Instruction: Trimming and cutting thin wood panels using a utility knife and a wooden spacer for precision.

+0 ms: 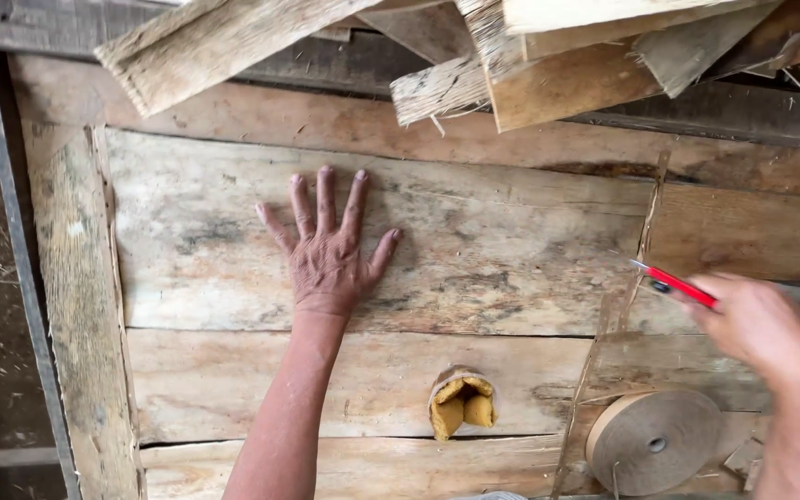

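A wide, weathered plank (474, 250) lies across the worktop (76, 306), and the left hand (326, 255) presses flat on it, fingers spread wide. To the right, the right hand (761, 329) is closed around a red pencil (680, 285), its tip just beside a thin wooden strip (636, 268) that runs upright along the plank's right end. Nearer the person, a roll of brown tape (655, 440) rests on the worktop, and a yellowish curled wad (462, 405) sits between the boards. Rough offcuts (511, 65) pile up along the far edge.
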